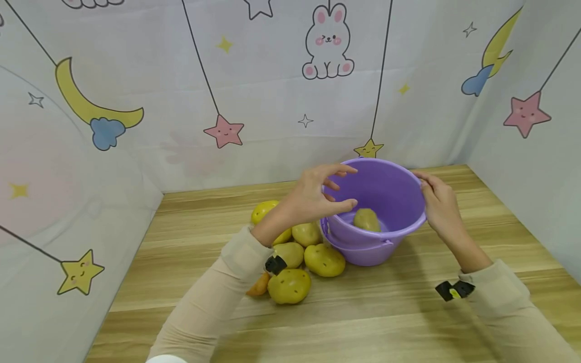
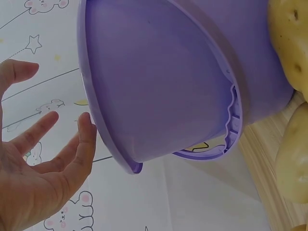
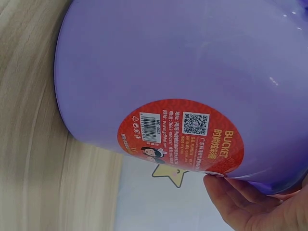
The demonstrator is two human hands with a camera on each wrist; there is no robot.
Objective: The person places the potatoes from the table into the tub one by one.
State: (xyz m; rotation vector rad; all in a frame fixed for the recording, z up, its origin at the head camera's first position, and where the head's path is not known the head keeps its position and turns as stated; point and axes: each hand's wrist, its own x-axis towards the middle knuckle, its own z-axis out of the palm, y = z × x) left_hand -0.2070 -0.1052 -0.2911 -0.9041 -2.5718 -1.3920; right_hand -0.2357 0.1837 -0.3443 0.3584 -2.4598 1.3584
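A purple bucket (image 1: 365, 256) stands upright with one tan potato (image 1: 366, 220) visible inside. My right hand (image 1: 440, 204) grips its rim on the right side; the right wrist view shows the fingers (image 3: 224, 197) at the wall beside a red oval label (image 3: 180, 134). Above the left part of the rim is my left hand (image 1: 315, 194), its fingers spread and loosely bent, with nothing in them. One fingertip appears to touch or nearly touch the rim in the left wrist view. The bucket's handle (image 2: 234, 122) hangs down outside.
Several potatoes lie left of the bucket, among them a yellow one (image 1: 325, 260) close to its base and another (image 1: 289, 286) nearer the front. An orange-brown item (image 1: 258, 285) is partly hidden by my left sleeve. Printed cloth (image 1: 272, 91) walls the wooden table (image 1: 363, 322).
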